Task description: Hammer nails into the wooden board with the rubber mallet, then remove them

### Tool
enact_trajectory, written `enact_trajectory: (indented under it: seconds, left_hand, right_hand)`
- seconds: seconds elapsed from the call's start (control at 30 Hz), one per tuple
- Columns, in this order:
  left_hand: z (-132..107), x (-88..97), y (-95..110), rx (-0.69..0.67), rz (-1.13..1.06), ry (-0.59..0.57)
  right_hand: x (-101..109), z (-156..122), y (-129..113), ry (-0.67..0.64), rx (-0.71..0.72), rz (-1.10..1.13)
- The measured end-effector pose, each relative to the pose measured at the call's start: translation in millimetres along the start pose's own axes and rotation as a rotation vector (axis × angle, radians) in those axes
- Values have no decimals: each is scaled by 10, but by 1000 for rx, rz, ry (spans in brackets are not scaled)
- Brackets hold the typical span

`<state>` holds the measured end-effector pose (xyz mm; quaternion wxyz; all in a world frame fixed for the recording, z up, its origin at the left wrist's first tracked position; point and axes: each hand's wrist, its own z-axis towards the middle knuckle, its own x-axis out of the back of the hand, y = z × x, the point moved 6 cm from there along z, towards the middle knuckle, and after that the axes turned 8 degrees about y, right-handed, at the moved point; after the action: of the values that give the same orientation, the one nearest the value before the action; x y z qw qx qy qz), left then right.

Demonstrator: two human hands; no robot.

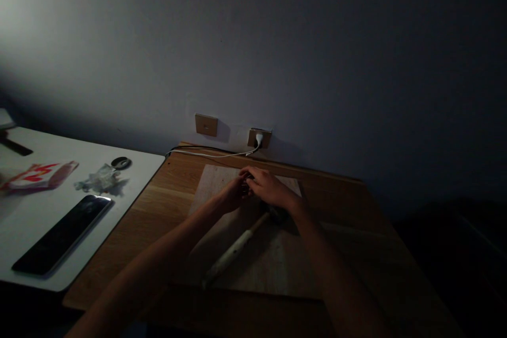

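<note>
The room is dim. My left hand point(233, 194) and my right hand point(268, 187) meet at the far side of a pale board point(277, 264) lying on a wooden table point(150, 222). Both hands have their fingers curled together around something small and dark that I cannot make out. A hammer point(237, 248) with a light handle lies diagonally on the board, its dark head just under my right wrist. Neither hand touches the handle.
A white table point(24, 222) stands to the left with a dark phone point(63, 233), a red and white packet point(39, 175), crumpled wrapping point(99, 179) and a small round object point(121, 162). A white cable point(214, 155) runs to a wall socket point(259, 138) beside a switch point(206, 124).
</note>
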<state>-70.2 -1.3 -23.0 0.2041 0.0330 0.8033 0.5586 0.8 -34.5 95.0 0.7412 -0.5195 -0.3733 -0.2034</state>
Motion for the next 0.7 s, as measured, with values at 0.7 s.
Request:
enact_trajectory:
  seconds: [0.7]
  left_hand:
    - [-732,-34,168,-760,1045,-120]
  right_hand:
    - [114,-1360,739,673,-335,245]
